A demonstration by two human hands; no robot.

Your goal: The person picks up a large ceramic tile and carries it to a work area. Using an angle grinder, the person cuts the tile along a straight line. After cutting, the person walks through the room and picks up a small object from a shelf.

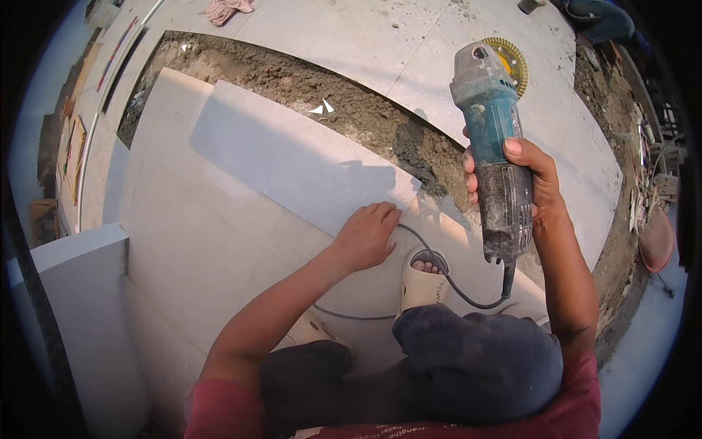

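Note:
My right hand [537,172] grips a teal and dark grey angle grinder [488,110] upright in the picture, its yellow-centred cutting disc [515,62] at the top. The grinder's cord [468,293] loops down across the paving. My left hand [369,234] rests on a long pale tile strip [270,154], fingers slightly bent and apart, nothing visible held in them. That strip lies on a larger pale slab [183,234], beside a trench of rough mortar [358,110] with white scraps in it. My sandalled foot [424,278] is just right of my left hand, on the slab.
Large tiles [365,36] lie beyond the trench. A pink cloth [227,11] is at the top. Another person's legs [599,18] show at top right. A low grey wall [73,285] stands left; pipes and boards [73,161] lie far left. A reddish pan [654,241] and rubble are right.

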